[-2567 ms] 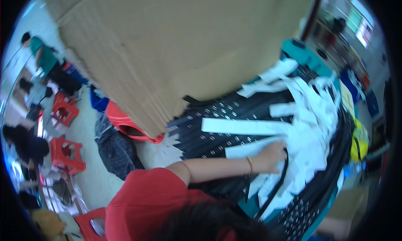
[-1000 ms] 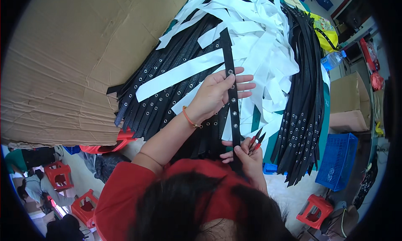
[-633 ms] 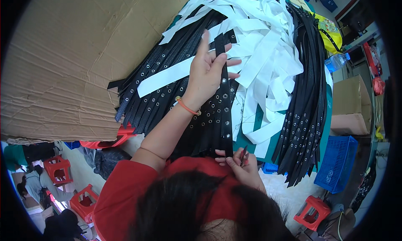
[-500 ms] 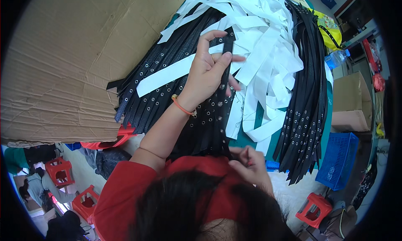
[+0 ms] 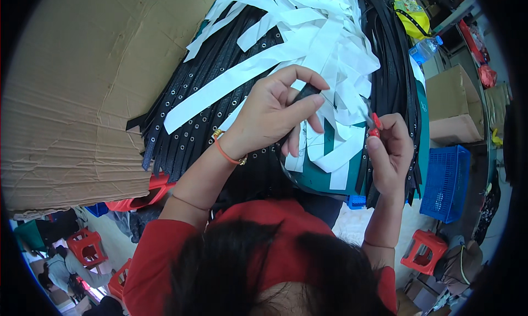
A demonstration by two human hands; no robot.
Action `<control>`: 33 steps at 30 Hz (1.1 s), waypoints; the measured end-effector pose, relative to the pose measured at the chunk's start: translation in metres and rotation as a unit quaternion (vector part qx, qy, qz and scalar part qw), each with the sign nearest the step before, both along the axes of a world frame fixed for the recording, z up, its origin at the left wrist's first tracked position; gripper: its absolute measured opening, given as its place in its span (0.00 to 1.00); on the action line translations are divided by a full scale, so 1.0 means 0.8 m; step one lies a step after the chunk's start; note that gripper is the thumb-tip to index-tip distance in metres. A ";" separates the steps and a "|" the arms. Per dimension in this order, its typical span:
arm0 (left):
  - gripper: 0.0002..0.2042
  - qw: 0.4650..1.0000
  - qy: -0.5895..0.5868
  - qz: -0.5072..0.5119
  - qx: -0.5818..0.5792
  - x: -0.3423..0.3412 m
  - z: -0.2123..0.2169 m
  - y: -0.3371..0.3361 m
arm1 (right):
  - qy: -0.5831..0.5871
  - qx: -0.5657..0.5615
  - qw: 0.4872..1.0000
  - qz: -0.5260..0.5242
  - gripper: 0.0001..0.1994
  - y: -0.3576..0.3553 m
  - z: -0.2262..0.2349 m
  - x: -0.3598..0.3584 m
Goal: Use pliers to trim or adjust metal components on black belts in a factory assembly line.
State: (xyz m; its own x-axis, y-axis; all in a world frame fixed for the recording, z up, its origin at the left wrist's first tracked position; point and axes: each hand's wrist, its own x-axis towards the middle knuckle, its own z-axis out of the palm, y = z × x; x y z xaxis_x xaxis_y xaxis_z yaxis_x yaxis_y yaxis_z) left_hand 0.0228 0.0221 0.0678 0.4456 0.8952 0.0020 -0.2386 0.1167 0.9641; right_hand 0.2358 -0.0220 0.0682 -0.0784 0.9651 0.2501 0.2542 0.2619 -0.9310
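Observation:
My left hand (image 5: 264, 115) is closed on a black strap (image 5: 309, 90), pinching its end between thumb and fingers over the heap of straps. The rest of this strap is mostly hidden behind the hand. To the right, my right hand (image 5: 393, 151) grips small red-handled scissors (image 5: 375, 125), their metal blades pointing up toward the white strips. The scissors stay apart from the pinched strap. A thick pile of black eyelet straps (image 5: 184, 132) spreads out at the left, and another bundle of black straps (image 5: 388, 63) hangs at the right. Loose white strips (image 5: 324, 46) cover the middle.
A large cardboard sheet (image 5: 82, 96) borders the left side. On the right are a water bottle (image 5: 426, 49), a yellow bag (image 5: 410, 14), an open carton (image 5: 454, 104) and a blue basket (image 5: 445, 184). Red stools (image 5: 423, 253) stand on the floor; a person (image 5: 69, 272) is at lower left.
My right hand has risen from beside my body to the right, bringing the scissors into clear view. My left hand has moved slightly down and right, with the strap end now tilted.

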 end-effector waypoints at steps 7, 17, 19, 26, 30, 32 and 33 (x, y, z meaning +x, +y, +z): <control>0.11 0.994 -0.010 -0.073 -0.075 0.004 0.008 0.002 | -0.124 0.079 0.989 0.007 0.13 0.010 0.017 0.011; 0.11 0.969 -0.165 -0.158 -0.095 0.012 -0.013 0.007 | 0.076 -0.025 0.997 0.021 0.14 0.020 0.002 0.034; 0.11 0.974 -0.141 -0.150 -0.090 0.022 -0.014 0.004 | 0.053 0.016 0.998 0.040 0.18 0.015 0.000 0.024; 0.10 0.984 -0.051 -0.159 -0.066 0.037 -0.008 0.000 | -0.080 0.118 0.986 0.090 0.06 0.032 0.000 0.008; 0.09 0.987 -0.092 -0.119 -0.050 0.041 -0.018 0.000 | -0.014 -0.002 0.994 0.104 0.06 0.044 0.014 0.002; 0.08 0.991 -0.046 -0.111 -0.050 0.039 -0.017 0.004 | 0.043 -0.069 0.991 0.104 0.06 0.046 0.016 -0.002; 0.08 0.991 -0.049 -0.113 -0.047 0.042 -0.015 0.005 | 0.015 -0.108 0.987 0.121 0.04 0.048 0.020 0.006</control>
State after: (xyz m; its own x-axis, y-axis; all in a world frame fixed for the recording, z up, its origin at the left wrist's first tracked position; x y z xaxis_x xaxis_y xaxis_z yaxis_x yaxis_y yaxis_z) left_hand 0.0568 0.0261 0.0558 0.6368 0.7707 -0.0231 -0.2879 0.2655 0.9201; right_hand 0.2410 0.0161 0.0839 -0.3095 0.9497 0.0473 0.1797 0.1073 -0.9778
